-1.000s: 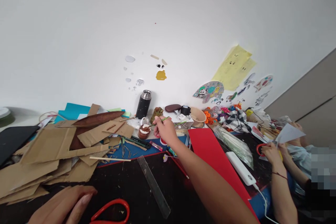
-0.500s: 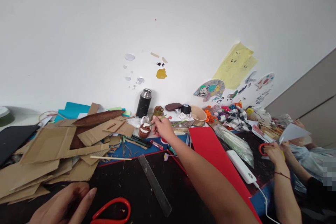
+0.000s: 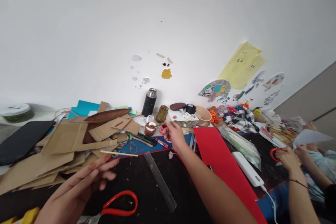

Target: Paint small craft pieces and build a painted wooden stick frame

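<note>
My right hand (image 3: pixel 174 135) reaches over the back of the desk, its fingers pinched on a small pinkish-red lid (image 3: pixel 163 129). Just left of those fingers stands a small brown jar (image 3: pixel 149 130) with white contents; a thin green stick lies near its rim, and I cannot tell whether my hand touches it. My left hand (image 3: pixel 84 185) hovers at the lower left, fingers stretched apart, holding nothing. Red-handled scissors (image 3: pixel 120 210) lie to its right on the dark mat. A clear ruler (image 3: pixel 160 182) rests between my two arms.
Cardboard pieces (image 3: pixel 65 140) pile up on the left. Behind the jar are a black thermos (image 3: pixel 150 102) and a greenish-brown pot (image 3: pixel 162 114). Red card (image 3: pixel 212 147) and a white power strip (image 3: pixel 248 168) lie to the right. Another person's hands (image 3: pixel 288 157) hold paper and scissors at far right.
My right hand has drawn away from the brown jar and now pinches the pinkish-red lid. My left hand has risen, spreading its fingers. The view has shifted slightly left.
</note>
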The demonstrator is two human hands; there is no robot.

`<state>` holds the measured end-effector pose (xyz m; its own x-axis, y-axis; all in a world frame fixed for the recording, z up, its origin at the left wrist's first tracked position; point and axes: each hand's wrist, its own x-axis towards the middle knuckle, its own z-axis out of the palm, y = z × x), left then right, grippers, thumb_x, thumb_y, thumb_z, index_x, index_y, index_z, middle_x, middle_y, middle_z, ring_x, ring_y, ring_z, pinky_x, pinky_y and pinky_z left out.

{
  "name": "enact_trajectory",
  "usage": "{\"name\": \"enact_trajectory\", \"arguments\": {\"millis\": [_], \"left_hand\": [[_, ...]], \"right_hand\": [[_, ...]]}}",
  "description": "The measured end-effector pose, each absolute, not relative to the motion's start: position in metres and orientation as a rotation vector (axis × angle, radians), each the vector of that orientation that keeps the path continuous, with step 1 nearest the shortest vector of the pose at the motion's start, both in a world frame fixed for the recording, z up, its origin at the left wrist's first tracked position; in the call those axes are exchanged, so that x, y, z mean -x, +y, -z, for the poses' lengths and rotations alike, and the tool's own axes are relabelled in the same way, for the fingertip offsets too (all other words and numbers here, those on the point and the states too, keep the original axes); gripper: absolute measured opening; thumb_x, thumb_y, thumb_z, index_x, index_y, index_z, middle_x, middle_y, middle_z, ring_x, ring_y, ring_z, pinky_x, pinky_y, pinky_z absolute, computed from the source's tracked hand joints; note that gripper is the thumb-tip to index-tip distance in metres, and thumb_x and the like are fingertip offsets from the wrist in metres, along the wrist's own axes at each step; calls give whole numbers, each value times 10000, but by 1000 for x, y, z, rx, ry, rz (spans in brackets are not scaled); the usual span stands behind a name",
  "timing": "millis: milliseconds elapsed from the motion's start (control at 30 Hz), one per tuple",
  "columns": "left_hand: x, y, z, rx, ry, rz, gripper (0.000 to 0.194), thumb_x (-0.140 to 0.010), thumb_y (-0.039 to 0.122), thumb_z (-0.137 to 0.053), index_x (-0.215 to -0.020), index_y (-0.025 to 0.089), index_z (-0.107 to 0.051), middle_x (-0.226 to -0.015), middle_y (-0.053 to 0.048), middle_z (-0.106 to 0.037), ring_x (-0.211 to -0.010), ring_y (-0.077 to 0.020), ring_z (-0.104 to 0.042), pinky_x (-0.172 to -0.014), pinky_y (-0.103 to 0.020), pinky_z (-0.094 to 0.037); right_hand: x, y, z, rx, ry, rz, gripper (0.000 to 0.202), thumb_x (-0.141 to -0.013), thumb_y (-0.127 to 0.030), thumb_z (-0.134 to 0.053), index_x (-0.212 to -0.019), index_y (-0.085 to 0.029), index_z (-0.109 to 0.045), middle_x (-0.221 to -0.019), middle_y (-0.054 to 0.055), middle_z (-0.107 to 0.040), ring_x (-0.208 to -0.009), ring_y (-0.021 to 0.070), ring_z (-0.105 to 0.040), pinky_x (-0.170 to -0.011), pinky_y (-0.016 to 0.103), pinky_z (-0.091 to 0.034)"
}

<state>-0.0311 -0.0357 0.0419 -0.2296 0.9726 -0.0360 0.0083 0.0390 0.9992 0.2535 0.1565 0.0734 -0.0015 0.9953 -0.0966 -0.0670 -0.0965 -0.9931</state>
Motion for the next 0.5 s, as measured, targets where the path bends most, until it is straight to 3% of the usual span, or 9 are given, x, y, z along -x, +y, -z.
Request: {"name": "enact_trajectory", "arguments": {"millis": [67,133,200,267,333,400,500], "left_hand": [[23,-35,-61,-678,1208,-1391,405,-716,535,-884,-1082,362,-909,-1334,-99,-822,-1139,-399,-798,-891,-454,-692],[18,-36,-71,-486,1110,-1400,535,-603,517,-979,-1074,273,-910,-1366,-150,-802,-1174,-417,-778,-889,-428,-683],[16,-37,-72,-414,1057,-1391,610,-588,509,-1008,-1120,232,-895,-1387,-174,-788,-1198,-415,-764,-904,-418,-670],[16,-37,-69,-402,1037,-1380,631,-602,508,-1016,-1147,220,-881,-1369,-178,-797,-1180,-396,-768,-912,-411,-659],[18,-36,-64,-425,1044,-1377,604,-599,515,-1028,-1097,210,-876,-1264,-170,-835,-1085,-355,-787,-880,-390,-651],[18,-35,-62,-479,1065,-1402,524,-584,532,-1041,-942,203,-847,-1015,-125,-857,-900,-280,-778,-789,-341,-632],[17,-34,-65,-588,1097,-1441,524,-566,569,-1047,-728,206,-706,-647,-5,-693,-632,-159,-621,-625,-256,-533]], "right_hand": [[-259,138,-71,1216,-1081,-1346,595,-757,-743,-845,-861,-206,-610,-640,-25,-690,-403,94,-540,-370,193,-362],[-263,122,-70,1214,-1059,-1392,618,-730,-738,-872,-924,-193,-658,-656,-18,-706,-412,97,-553,-370,188,-353],[-264,110,-68,1204,-1017,-1469,676,-717,-708,-899,-1097,-179,-717,-650,-25,-705,-418,105,-556,-376,190,-356],[-262,100,-67,1197,-984,-1505,724,-697,-696,-918,-1152,-165,-731,-647,-25,-704,-423,105,-556,-381,191,-357],[-257,92,-65,1197,-976,-1518,733,-678,-713,-923,-1117,-155,-742,-643,-22,-699,-424,102,-556,-383,190,-356],[-251,84,-63,1195,-996,-1534,723,-678,-740,-911,-1068,-153,-749,-627,-27,-684,-418,101,-553,-379,190,-353],[-241,69,-59,1169,-1059,-1556,653,-731,-772,-861,-939,-167,-727,-556,-56,-608,-401,106,-540,-378,196,-358]]}}
